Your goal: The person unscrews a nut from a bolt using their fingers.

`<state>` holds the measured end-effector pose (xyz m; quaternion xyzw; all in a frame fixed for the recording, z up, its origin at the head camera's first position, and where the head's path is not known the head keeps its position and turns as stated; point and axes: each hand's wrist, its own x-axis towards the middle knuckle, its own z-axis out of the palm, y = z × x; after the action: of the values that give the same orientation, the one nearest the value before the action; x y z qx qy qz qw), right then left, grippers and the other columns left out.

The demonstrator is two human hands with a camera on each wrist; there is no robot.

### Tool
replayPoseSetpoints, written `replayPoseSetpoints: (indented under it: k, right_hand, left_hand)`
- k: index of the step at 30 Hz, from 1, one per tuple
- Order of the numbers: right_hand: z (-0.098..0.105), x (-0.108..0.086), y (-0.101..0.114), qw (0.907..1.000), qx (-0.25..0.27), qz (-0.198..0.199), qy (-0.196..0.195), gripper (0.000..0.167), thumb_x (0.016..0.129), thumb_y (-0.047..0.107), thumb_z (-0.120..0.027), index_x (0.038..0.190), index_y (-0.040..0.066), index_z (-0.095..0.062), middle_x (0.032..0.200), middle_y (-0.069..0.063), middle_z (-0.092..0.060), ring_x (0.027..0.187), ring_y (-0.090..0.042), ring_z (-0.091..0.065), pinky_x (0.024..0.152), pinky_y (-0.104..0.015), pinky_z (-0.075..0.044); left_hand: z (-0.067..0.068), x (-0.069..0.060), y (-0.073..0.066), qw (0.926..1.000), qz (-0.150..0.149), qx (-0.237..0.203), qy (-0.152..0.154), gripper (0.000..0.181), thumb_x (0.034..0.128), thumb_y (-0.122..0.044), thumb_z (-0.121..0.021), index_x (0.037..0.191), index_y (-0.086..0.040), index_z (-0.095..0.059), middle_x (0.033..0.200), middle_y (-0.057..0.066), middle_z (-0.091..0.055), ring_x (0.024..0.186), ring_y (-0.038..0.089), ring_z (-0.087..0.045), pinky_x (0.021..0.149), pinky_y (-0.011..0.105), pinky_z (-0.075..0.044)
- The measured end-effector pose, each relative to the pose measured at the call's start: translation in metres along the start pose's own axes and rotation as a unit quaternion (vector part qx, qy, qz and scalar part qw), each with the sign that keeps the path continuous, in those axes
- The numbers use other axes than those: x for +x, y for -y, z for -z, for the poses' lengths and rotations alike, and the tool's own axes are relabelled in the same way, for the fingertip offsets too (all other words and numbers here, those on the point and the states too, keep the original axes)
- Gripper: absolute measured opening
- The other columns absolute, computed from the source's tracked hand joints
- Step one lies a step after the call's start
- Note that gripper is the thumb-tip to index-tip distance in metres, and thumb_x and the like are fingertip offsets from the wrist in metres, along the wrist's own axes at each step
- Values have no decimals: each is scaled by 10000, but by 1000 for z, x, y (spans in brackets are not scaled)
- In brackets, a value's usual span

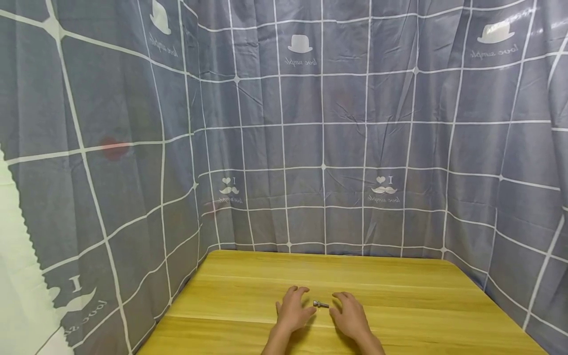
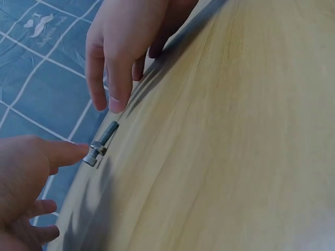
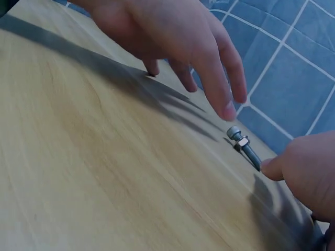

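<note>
A metal bolt (image 1: 323, 304) with a cylindrical head lies on the wooden table, a hex nut (image 3: 242, 141) threaded on close to that head. On the head side is my left hand (image 1: 293, 311), fingers spread and loosely bent, holding nothing. My right hand (image 1: 349, 315) hovers by the threaded end, its fingers likewise loose and bent. In the left wrist view the left thumb reaches the bolt's head and nut; in the right wrist view the right thumb is at the threaded tip. Whether either thumb touches the bolt, I cannot tell.
The yellow wood-grain table (image 1: 412, 286) extends around both hands. Grey curtains (image 1: 346, 143) with white grid lines and hat and moustache prints hang behind it and along its sides. A pale scalloped cloth edge (image 1: 17, 266) shows at far left.
</note>
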<state>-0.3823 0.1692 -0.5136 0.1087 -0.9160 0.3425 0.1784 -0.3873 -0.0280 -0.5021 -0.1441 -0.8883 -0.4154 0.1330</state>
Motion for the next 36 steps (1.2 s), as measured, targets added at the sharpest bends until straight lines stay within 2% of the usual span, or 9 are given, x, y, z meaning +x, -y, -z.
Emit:
replayPoseSetpoints:
  k: [4, 9, 13, 18, 24, 30, 33, 36]
  right_hand:
    - [-3, 2, -1, 9999, -122, 100, -49, 312, 893, 99, -788, 1184, 4, -724, 1287, -297, -609, 1202, -527, -558, 975, -704, -424]
    - [-8, 6, -2, 9993, -323, 142, -115, 168, 877, 93, -807, 1043, 73, -786, 1271, -292, -630, 1203, -528, -562, 966, -755, -374]
    - [-12, 9, -3, 9994, -307, 25, -148, 107, 880, 85, -807, 987, 98, -808, 1250, -270, -653, 1186, -505, -583, 973, -738, -375]
    - [-14, 11, 0, 9993, -296, -156, -142, 74, 879, 78, -814, 945, 112, -822, 1220, -241, -678, 1162, -476, -607, 991, -695, -392]
    - [-16, 12, 3, 9993, -214, -172, -237, 92, 863, 34, -820, 886, 123, -819, 1194, -233, -682, 1129, -485, -618, 938, -644, -485]
    - [-16, 13, 3, 9997, -15, 31, -226, 115, 864, -2, -807, 852, 111, -791, 1168, -237, -673, 1120, -502, -611, 916, -632, -507]
    - [-12, 12, 4, 9990, 177, 307, -258, 69, 894, 9, -784, 878, 75, -771, 1146, -219, -682, 1112, -490, -620, 913, -622, -513]
    - [-3, 10, 6, 9980, 532, 330, -132, 9, 939, 43, -748, 937, 52, -745, 1133, -172, -695, 1097, -467, -628, 882, -612, -531]
  left_hand:
    - [-6, 3, -1, 9998, 50, 180, -72, 444, 825, -201, -867, 1224, -81, -712, 1376, 289, -550, 1298, 547, -468, 983, 892, -102]
    - [-13, 5, -3, 9984, 161, 539, 30, 352, 838, -233, -869, 1154, -115, -769, 1359, 262, -569, 1332, 492, -448, 1026, 863, -82]
    - [-14, 5, -6, 9984, 195, 520, 85, 270, 836, -215, -874, 1081, -129, -798, 1362, 258, -572, 1340, 497, -439, 1027, 863, -56]
    - [-20, 6, -4, 9979, 264, 569, -169, 181, 828, -206, -884, 990, -159, -818, 1334, 232, -607, 1319, 477, -482, 1033, 857, -76]
    - [-25, 10, -2, 9964, 367, 652, -398, 68, 827, -190, -882, 867, -199, -828, 1304, 210, -638, 1287, 443, -528, 1035, 851, -115]
    - [-21, 9, -2, 9971, 379, 526, -394, 55, 821, -203, -883, 832, -199, -829, 1293, 205, -644, 1273, 443, -540, 1025, 859, -112]
    - [-18, 9, -3, 9975, 430, 322, -458, 44, 843, -227, -869, 854, -211, -829, 1295, 180, -648, 1258, 441, -556, 1009, 874, -87]
    - [-13, 9, -6, 9984, 326, 6, -461, 46, 859, -255, -853, 881, -223, -827, 1278, 151, -657, 1234, 457, -566, 961, 906, -90]
